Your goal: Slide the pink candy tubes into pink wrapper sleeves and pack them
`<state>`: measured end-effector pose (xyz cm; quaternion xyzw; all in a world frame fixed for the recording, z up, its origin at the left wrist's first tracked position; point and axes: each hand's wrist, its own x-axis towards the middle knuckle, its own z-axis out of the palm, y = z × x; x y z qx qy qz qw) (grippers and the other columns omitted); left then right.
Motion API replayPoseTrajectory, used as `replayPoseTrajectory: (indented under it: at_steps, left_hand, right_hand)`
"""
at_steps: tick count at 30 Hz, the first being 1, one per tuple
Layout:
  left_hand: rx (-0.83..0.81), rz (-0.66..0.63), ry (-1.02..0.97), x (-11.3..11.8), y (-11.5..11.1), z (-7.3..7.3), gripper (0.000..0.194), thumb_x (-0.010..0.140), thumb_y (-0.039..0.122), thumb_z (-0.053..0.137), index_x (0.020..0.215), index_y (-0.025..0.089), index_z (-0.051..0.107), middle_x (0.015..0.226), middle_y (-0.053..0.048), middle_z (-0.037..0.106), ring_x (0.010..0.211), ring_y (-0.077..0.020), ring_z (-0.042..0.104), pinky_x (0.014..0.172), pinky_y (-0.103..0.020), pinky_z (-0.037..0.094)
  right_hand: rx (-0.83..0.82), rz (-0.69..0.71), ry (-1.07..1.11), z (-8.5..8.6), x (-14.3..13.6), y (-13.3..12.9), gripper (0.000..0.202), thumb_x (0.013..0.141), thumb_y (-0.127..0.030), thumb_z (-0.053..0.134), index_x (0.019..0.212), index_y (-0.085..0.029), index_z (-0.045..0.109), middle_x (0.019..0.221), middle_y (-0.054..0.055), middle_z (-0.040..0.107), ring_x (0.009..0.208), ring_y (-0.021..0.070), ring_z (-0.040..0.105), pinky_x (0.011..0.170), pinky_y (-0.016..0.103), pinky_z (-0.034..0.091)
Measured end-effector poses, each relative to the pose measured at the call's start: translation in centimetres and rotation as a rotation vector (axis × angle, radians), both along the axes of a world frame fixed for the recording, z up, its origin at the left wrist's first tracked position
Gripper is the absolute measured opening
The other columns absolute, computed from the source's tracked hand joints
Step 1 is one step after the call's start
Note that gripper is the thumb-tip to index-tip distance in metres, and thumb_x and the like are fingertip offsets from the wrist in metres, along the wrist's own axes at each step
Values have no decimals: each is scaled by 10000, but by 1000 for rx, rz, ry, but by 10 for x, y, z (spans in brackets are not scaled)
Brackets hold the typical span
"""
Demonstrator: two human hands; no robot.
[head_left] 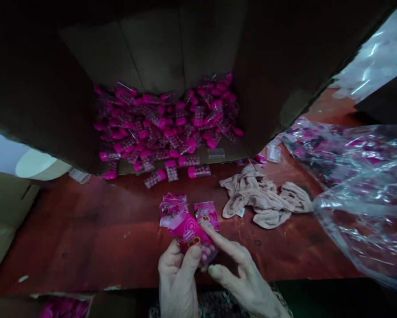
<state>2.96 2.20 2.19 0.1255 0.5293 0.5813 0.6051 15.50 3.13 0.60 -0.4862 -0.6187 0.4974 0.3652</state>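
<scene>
**Manual work at a red table [85, 238]**

Pink-capped tubes [173, 138] are heaped in a large box [155, 48]. At right, a clear bag [357, 198] and a cloth [268, 198] are seen. Near the table's front edge, a pink packet [187, 229], partly covering a bead tube [208, 252], is pinched by the left hand [178, 278]. The packet is touched by the index finger of the part-open right hand [241, 274], its thumb held apart.

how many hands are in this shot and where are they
2. The left hand is at bottom centre, holding a pink packet; the right hand is just right of it, index fingertip at the packet's edge. No others show.
</scene>
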Motion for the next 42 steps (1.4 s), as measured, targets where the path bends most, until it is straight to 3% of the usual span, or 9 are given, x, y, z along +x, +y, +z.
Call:
replayPoseTrajectory:
  at_steps: [4,10,16,22,27,31,35,39,42]
  left_hand:
    - [28,6,152,10,-4,4,209,595,316,766,723,153,744,644,-74,723,603,-186,661,614,-247,525]
    - [22,26,245,22,-11,4,232,588,352,763,709,155,747,645,-77,728,558,-182,652,575,-239,522]
    - [55,6,67,25,-11,1,256,611,366,747,752,152,751,741,-96,739,663,-211,669,681,-298,536]
    - [-11,-88,-139,9,-10,-4,212,636,299,751,805,171,737,678,-69,721,594,-156,640,613,-241,506]
    - [26,-160,-277,3,-7,-2,276,680,303,715,919,165,721,882,-152,726,824,-270,672,781,-396,507]
    - [9,-141,-294,7,-7,0,276,664,291,729,906,161,724,973,-164,711,917,-304,654,854,-439,476]
    - [-21,-111,-302,7,-4,-5,256,672,289,726,896,165,724,903,-146,728,923,-292,656,879,-431,465]
    - [-103,-95,-308,-15,0,-15,220,631,275,757,817,161,728,798,-126,738,879,-296,670,855,-437,483]
    - [-116,60,-219,-55,-11,-20,194,643,310,739,809,211,728,845,-90,744,824,-277,682,777,-413,528]
  right_hand:
    - [-32,-121,49,-10,-2,0,456,809,-532,527,1218,-330,534,1022,48,718,796,202,666,762,330,552]
    - [0,-136,73,-18,3,-4,458,760,-572,560,1139,-320,609,940,44,741,657,181,652,666,286,566]
    - [36,-181,65,-15,2,-7,431,767,-512,596,1153,-322,604,833,34,751,644,176,653,672,268,565]
    - [108,-144,62,-6,-4,-2,478,807,-413,589,1265,-295,521,602,-22,698,412,137,568,407,200,510]
    - [318,-139,74,-1,-10,-1,451,826,-391,570,1269,-369,491,651,-25,720,449,124,603,484,170,527]
    - [328,-180,60,-3,-11,-1,455,815,-390,578,1262,-373,498,616,-26,714,432,113,597,476,144,513]
    - [297,-149,35,-9,-15,0,435,833,-442,536,1244,-299,548,594,-13,703,416,109,577,468,151,505]
    - [192,8,60,-11,-20,4,556,858,-434,523,1354,-203,422,583,-25,685,428,102,576,480,157,505]
    - [159,-14,-8,-2,-11,20,659,867,-357,531,1428,-156,248,631,-28,674,503,108,597,554,187,520]
